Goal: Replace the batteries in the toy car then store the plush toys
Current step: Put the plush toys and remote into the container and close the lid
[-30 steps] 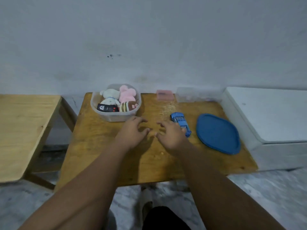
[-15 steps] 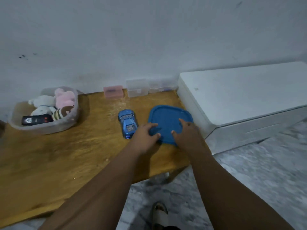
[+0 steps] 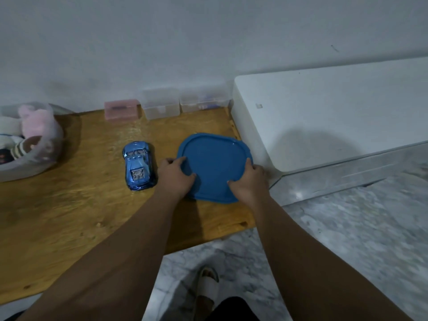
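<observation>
Bare wooden table [image 3: 69, 216] left and front of toy car [image 3: 139, 165]: open passage. Blue lid [image 3: 214, 163] hemmed by car on left, white cabinet [image 3: 324, 117] on right. Small boxes [image 3: 162, 107] line back edge. Tub [image 3: 49, 144] blocks far left.

On the worktop [image 3: 69, 205], the lid [image 3: 214, 165] lies near the right edge, with the toy car [image 3: 138, 167] just left of it. The tub [image 3: 49, 144] holding plush toys [image 3: 30, 126] sits far left. Three small boxes [image 3: 162, 107] line the back edge, against the wall [image 3: 208, 42].
</observation>
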